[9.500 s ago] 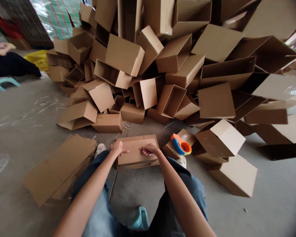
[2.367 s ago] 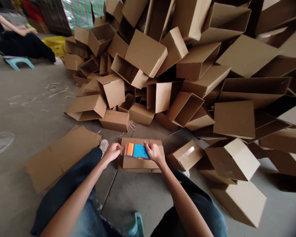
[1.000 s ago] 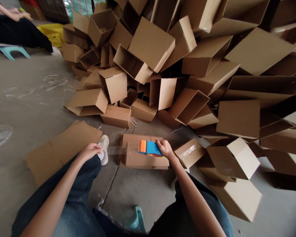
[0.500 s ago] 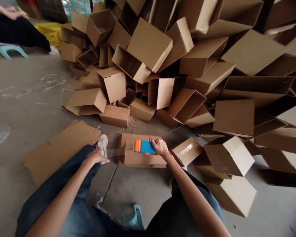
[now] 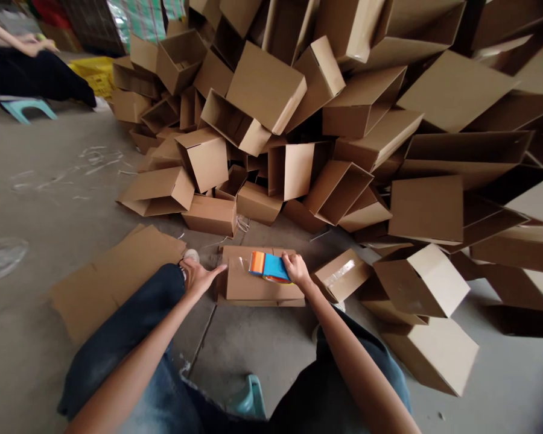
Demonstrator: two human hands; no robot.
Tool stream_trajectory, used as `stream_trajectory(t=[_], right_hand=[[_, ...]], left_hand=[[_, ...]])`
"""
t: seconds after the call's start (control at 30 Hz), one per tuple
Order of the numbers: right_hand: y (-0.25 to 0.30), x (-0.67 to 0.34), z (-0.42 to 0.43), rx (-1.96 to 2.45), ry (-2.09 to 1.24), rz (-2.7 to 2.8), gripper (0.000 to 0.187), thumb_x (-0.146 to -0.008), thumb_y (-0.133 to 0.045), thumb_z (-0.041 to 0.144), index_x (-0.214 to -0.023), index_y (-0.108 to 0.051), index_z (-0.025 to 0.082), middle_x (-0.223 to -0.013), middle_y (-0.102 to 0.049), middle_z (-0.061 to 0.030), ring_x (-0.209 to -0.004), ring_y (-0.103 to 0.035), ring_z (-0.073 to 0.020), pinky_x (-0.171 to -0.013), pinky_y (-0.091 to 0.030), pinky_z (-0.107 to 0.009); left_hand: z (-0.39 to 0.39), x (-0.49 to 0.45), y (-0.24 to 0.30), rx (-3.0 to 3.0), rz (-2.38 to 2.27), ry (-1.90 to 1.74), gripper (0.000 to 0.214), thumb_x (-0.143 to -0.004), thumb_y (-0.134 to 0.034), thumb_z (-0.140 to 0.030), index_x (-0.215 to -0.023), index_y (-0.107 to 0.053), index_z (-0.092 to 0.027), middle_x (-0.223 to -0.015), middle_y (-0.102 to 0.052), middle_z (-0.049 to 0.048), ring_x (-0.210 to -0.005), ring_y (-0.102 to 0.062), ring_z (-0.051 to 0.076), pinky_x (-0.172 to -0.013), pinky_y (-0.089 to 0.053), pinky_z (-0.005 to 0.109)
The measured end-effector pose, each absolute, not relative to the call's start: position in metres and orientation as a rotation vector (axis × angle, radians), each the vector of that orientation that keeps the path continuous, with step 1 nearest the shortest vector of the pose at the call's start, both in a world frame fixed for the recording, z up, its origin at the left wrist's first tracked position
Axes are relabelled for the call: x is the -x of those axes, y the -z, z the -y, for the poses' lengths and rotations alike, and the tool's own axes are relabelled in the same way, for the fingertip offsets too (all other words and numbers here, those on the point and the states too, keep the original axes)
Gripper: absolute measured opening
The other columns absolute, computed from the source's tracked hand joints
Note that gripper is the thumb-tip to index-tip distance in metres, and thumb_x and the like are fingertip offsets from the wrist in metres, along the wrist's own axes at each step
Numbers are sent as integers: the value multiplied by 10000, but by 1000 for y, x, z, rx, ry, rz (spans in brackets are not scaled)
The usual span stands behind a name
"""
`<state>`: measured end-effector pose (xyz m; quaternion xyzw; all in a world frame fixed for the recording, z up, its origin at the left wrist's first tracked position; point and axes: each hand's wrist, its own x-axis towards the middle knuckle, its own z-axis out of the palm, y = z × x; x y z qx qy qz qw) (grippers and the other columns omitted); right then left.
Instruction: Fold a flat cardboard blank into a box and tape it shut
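Between my feet a flattened-looking brown cardboard box (image 5: pixel 257 289) lies on the floor. My right hand (image 5: pixel 296 271) grips a blue and orange tape dispenser (image 5: pixel 271 266) just over the box's top face. A strip of clear tape (image 5: pixel 241 263) shows as a shine on the cardboard left of the dispenser. My left hand (image 5: pixel 201 274), thumb and fingers spread, is at the box's left end beside my shoe; it holds nothing. Whether its thumb touches the cardboard I cannot tell.
A high heap of open cardboard boxes (image 5: pixel 266 90) fills the far side and right. One taped box (image 5: pixel 342 275) lies right of my box. Flat cardboard sheets (image 5: pixel 117 277) are on the left. A person (image 5: pixel 31 66) sits far left near a yellow crate (image 5: pixel 93 75).
My left hand has moved right, from beside my shoe to the box's left end, its thumb pointing at the box. The dispenser has shifted slightly right and tilted, still in my right hand.
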<state>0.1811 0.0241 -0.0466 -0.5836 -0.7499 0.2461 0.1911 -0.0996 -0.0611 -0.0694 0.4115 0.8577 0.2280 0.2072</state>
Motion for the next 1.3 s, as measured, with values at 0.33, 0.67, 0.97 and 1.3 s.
stream_trajectory(t=[0.33, 0.67, 0.97, 1.3], right_hand=[[52, -189, -21, 1640, -687, 2011, 505, -906, -306, 322, -420, -218, 213, -405, -245, 33, -401, -283, -92, -470, -221, -271], [53, -186, -23, 1624, -722, 1994, 502, -893, -324, 324, -416, -221, 206, -414, -209, 46, -398, -244, -82, -471, -198, -267], [57, -188, -23, 1582, -734, 1987, 505, -898, -306, 382, -429, -222, 214, -410, -233, 37, -399, -269, -89, -464, -205, -272], [61, -192, -29, 1587, -694, 1971, 484, -890, -320, 340, -432, -232, 213, -407, -276, 35, -403, -275, -87, -470, -213, -268]], left_hand=[[58, 81, 79, -1164, -2407, -493, 1020, -400, -704, -642, -1123, -265, -72, -1177, -309, 254, -1189, -301, 421, -856, -369, 445], [52, 76, 77, -1155, -2459, -379, 979, -406, -733, -581, -1132, -264, -121, -1215, -316, 213, -1194, -324, 385, -860, -371, 446], [53, 71, 67, -1160, -2402, -318, 935, -438, -713, -568, -1137, -256, -146, -1250, -323, 211, -1215, -312, 364, -869, -361, 445], [56, 121, 63, -1218, -2317, -122, 1134, -397, -672, -656, -1203, -233, 12, -1298, -308, 286, -1256, -296, 358, -1019, -269, 332]])
